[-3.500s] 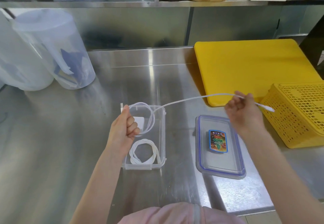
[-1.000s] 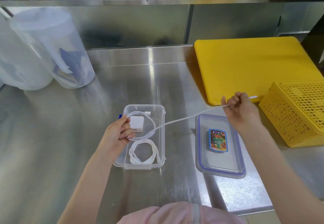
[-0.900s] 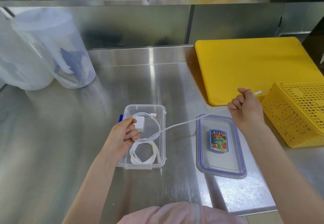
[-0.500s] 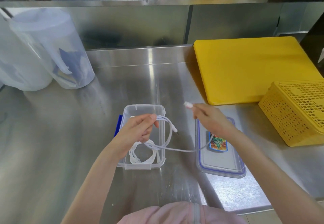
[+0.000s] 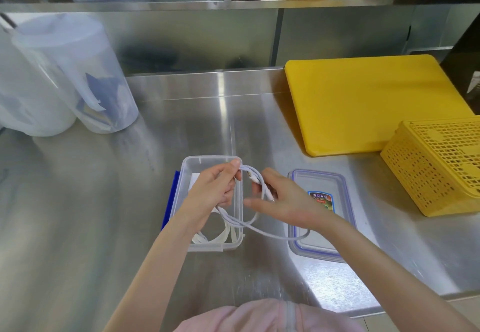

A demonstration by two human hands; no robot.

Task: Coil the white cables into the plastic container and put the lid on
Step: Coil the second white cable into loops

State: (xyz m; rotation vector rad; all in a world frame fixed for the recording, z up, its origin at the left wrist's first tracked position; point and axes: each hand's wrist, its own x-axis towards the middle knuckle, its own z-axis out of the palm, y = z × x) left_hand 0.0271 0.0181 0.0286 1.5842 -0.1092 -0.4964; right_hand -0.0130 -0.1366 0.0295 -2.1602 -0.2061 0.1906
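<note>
A clear plastic container (image 5: 202, 160) sits on the steel counter in front of me. One coiled white cable (image 5: 205, 238) lies at its near end, and a white charger block (image 5: 194, 177) shows at its far end behind my hand. My left hand (image 5: 215, 188) pinches the loops of a second white cable (image 5: 253, 224) above the container. My right hand (image 5: 283, 199) holds the same cable near its plug, fingers partly spread. A slack loop hangs over the container's right wall onto the lid (image 5: 335, 183), which lies flat to the right with a colourful sticker.
A yellow cutting board (image 5: 363, 103) lies at the back right and a yellow perforated basket (image 5: 441, 162) at the right edge. Translucent jugs (image 5: 78, 72) stand at the back left. A blue strip (image 5: 170, 201) shows along the container's left side.
My right hand has come in from the right, bringing the cable's free end to my left hand. The stretched cable is now gathered into loops above the container.
</note>
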